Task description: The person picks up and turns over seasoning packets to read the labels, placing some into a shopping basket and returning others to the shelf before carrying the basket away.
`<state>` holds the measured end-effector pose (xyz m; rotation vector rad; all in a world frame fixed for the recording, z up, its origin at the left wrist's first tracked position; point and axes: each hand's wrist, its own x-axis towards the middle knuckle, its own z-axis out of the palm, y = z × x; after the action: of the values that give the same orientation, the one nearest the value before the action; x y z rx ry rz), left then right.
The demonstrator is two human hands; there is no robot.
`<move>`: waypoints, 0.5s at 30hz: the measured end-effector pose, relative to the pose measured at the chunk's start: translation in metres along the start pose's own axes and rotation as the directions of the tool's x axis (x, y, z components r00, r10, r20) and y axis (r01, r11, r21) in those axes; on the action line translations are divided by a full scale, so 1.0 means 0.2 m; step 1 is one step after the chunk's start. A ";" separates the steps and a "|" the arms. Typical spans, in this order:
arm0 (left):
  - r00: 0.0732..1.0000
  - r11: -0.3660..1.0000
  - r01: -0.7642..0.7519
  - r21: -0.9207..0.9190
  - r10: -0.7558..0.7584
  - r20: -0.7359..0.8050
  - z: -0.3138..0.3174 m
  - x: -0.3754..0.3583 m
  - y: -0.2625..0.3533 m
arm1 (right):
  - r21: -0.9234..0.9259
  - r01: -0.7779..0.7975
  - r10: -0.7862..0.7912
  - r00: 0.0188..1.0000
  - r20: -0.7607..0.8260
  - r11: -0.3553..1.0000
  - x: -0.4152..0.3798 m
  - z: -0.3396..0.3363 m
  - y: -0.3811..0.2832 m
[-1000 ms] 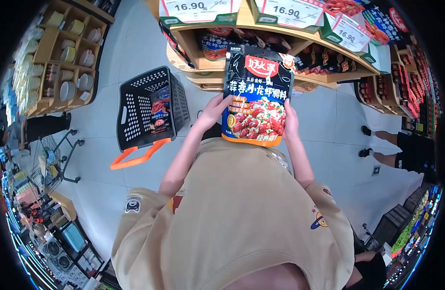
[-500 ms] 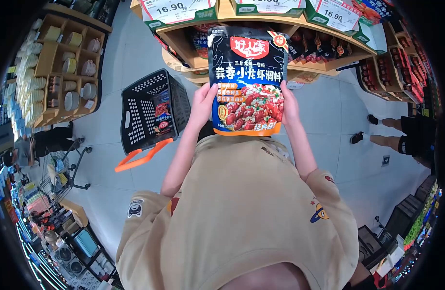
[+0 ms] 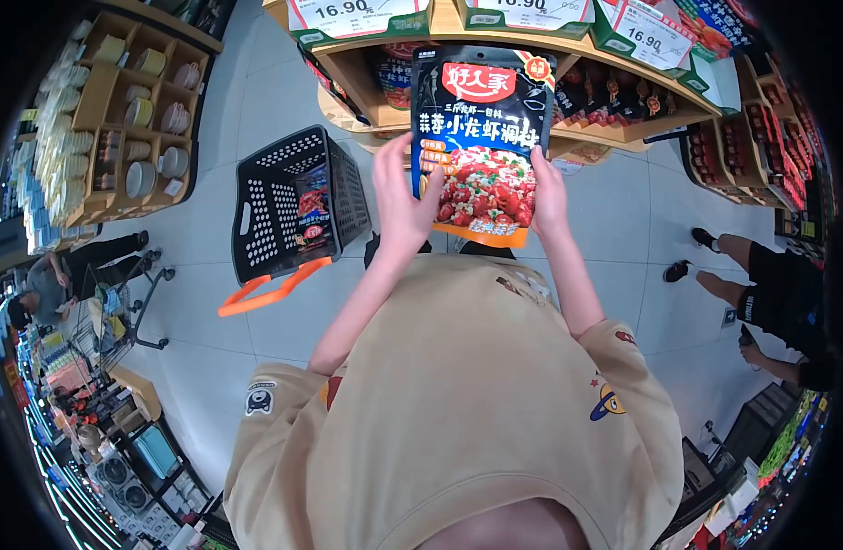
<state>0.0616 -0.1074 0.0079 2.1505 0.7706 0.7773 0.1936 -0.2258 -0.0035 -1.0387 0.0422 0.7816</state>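
A black seasoning pouch (image 3: pixel 484 128) with an orange bottom band and a crayfish picture faces me upright, slightly tilted. My right hand (image 3: pixel 550 194) grips its right edge, thumb on the front and the other fingers partly hidden behind. At the lower left edge is my left hand (image 3: pixel 405 206), its thumb overlapping the pouch front and its fingers stretched out beside the edge, apart from the thumb. On the floor to the left stands a black shopping basket (image 3: pixel 257 202) with an orange handle (image 3: pixel 275 287). Inside it lies a similar dark pouch (image 3: pixel 313 209).
Ahead, a wooden display shelf (image 3: pixel 385 124) carries more pouches and price signs (image 3: pixel 531 11). Crockery shelves (image 3: pixel 110 165) are at the left, near a person with a shopping cart (image 3: pixel 119 312). Another person (image 3: pixel 770 275) stands at the right, beside more product shelves.
My left hand has loosened and turned, its thumb now further across the pouch front. The pouch has shifted slightly right and up, and tilts a little. My right hand still holds it.
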 end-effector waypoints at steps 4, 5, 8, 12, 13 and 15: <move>0.972 0.845 0.209 -0.492 -0.124 0.200 0.23 0.00 -0.15 | -0.660 0.420 -0.351 0.904 0.244 0.623 -0.04 0.10 0.02; 0.972 0.847 0.207 -0.490 -0.122 0.200 0.22 0.01 -0.16 | -0.824 0.283 -0.155 0.959 0.238 0.491 -0.10 0.16 -0.01; 0.663 -0.224 0.711 -0.666 -0.102 0.742 0.19 0.01 -0.19 | -0.764 0.599 -0.129 0.800 0.586 0.240 -0.28 0.29 0.01; 0.618 -0.446 0.711 -0.545 0.025 0.786 0.13 0.02 -0.19 | -0.635 0.759 -0.087 0.649 0.756 0.144 -0.28 0.27 0.06; 0.624 -0.450 0.707 -0.546 0.031 0.781 0.12 0.03 -0.19 | -0.635 0.759 -0.085 0.649 0.756 0.144 -0.26 0.25 0.04; 0.640 -0.458 0.692 -0.557 0.032 0.768 0.10 0.04 -0.20 | -0.599 0.568 -0.170 0.790 0.589 0.565 -0.22 0.20 -0.02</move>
<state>0.0695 -0.0883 -0.0319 0.1507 0.2357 0.1028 0.1517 -0.2195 0.0379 -1.5476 -1.0132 0.6161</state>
